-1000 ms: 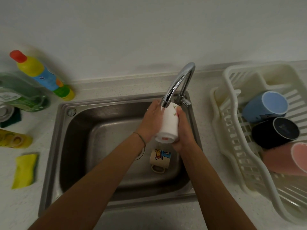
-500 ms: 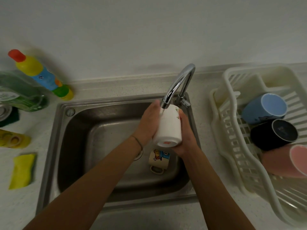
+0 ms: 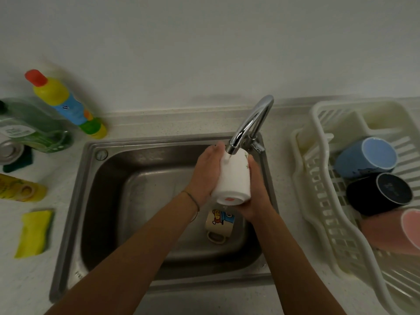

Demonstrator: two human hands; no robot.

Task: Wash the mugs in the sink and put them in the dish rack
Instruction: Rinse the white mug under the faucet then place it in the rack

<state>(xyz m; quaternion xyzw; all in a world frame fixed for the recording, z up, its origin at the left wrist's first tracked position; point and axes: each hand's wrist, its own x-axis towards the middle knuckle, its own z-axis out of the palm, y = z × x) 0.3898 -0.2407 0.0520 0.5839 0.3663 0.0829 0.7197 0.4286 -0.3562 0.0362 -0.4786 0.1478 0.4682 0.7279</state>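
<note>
The sink [image 3: 95, 201] is brushed steel, dull-sheened; the tap [image 3: 252, 123] at its 1 o'clock is polished chrome. The dish rack [image 3: 318, 201] is smooth cream plastic. The white mug [image 3: 234, 180] looks glazed ceramic.

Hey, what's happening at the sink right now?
A person is rinsing a white mug under the faucet, gripping it between the left hand and right hand. A cartoon mug lies in the sink, not yet racked. The dish rack already holds a blue mug, a black mug and a pink mug.
</note>
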